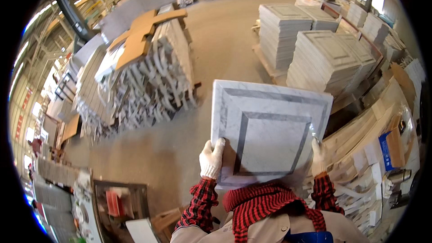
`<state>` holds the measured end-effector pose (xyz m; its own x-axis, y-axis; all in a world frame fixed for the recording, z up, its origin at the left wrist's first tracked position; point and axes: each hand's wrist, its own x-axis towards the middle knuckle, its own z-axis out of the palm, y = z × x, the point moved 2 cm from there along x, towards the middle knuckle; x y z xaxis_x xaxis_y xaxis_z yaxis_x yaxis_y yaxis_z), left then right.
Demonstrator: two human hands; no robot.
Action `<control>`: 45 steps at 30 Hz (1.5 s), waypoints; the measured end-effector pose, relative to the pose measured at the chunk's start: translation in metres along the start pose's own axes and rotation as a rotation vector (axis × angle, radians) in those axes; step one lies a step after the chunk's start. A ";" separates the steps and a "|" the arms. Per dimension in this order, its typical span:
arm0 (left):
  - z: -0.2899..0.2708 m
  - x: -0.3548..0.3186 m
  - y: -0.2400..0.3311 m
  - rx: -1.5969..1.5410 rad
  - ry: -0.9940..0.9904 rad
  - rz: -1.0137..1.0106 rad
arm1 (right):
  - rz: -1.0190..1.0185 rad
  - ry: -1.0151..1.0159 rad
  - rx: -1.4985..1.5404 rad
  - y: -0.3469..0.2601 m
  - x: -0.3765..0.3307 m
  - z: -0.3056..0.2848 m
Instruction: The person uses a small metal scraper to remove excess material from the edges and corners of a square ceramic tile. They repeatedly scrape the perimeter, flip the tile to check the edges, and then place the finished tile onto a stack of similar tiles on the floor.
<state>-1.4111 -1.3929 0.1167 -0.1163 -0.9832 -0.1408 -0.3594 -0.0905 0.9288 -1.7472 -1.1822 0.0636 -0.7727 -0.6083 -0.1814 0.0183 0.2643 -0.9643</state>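
A square white marble panel (pixel 272 141) with grey inlaid bands, one frame inside another, is held up before my body, its face showing. My left hand (pixel 211 158), in a white knit glove, is closed on the panel's left edge, thumb over the face. At the opposite edge, my right hand (pixel 319 156) is gloved too and grips the panel near the lower right; its fingers are partly hidden. A small bright glint (pixel 313 129) shows at its fingertips, and I cannot make out what causes it. The panel's lower edge is behind my red and black striped scarf (pixel 265 202).
Stacks of similar panels (pixel 315 56) stand on pallets at the right. Ahead to the left is a bundle of upright slabs (pixel 173 54) topped with cardboard (pixel 135 36). Stone offcuts (pixel 360 189) and an open carton (pixel 396 141) lie close on my right. A dark-framed cart (pixel 144 198) stands lower left.
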 end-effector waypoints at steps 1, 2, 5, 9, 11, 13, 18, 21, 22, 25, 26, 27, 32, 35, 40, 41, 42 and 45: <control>0.017 0.022 0.013 0.007 -0.034 0.017 | 0.042 0.088 0.065 -0.008 0.014 -0.001; 0.037 0.039 0.025 0.017 -0.078 0.040 | 0.070 0.157 0.081 -0.014 0.025 -0.007; 0.103 0.094 0.070 0.077 -0.229 0.092 | 0.148 0.319 0.111 -0.008 0.056 -0.031; 0.197 0.141 0.115 0.084 -0.410 0.172 | 0.243 0.506 0.161 -0.001 0.084 -0.057; 0.243 0.162 0.136 0.130 -0.488 0.208 | 0.266 0.561 0.160 -0.006 0.105 -0.067; 0.285 0.177 0.153 0.182 -0.550 0.224 | 0.291 0.613 0.206 -0.002 0.127 -0.084; 0.379 0.215 0.188 0.106 -0.561 0.227 | 0.365 0.651 0.311 0.013 0.182 -0.118; 0.435 0.237 0.209 0.077 -0.561 0.265 | 0.388 0.655 0.356 0.020 0.232 -0.145; 0.445 0.236 0.210 0.103 -0.593 0.245 | 0.411 0.668 0.364 0.024 0.232 -0.148; 0.486 0.265 0.217 0.149 -0.581 0.291 | 0.381 0.683 0.354 0.009 0.271 -0.159; 0.501 0.276 0.218 0.149 -0.596 0.285 | 0.378 0.692 0.336 0.001 0.280 -0.161; 0.515 0.286 0.221 0.134 -0.617 0.283 | 0.375 0.701 0.319 -0.008 0.289 -0.162; 0.590 0.342 0.249 0.056 -0.705 0.274 | 0.323 0.762 0.269 -0.051 0.350 -0.172; 0.625 0.378 0.271 0.095 -0.749 0.265 | 0.266 0.818 0.303 -0.075 0.392 -0.169; 0.688 0.462 0.296 0.143 -0.876 0.229 | 0.277 0.862 0.310 -0.111 0.462 -0.146; 0.695 0.474 0.303 0.152 -0.896 0.240 | 0.302 0.911 0.252 -0.113 0.474 -0.142; 0.705 0.486 0.313 0.162 -0.916 0.252 | 0.327 0.958 0.194 -0.115 0.485 -0.141; 0.737 0.524 0.330 0.208 -0.981 0.249 | 0.369 0.999 0.113 -0.126 0.520 -0.137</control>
<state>-2.2731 -1.8214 0.0966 -0.8797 -0.4002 -0.2570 -0.3641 0.2191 0.9052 -2.2384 -1.4289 0.1172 -0.8759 0.3967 -0.2747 0.3761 0.2046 -0.9037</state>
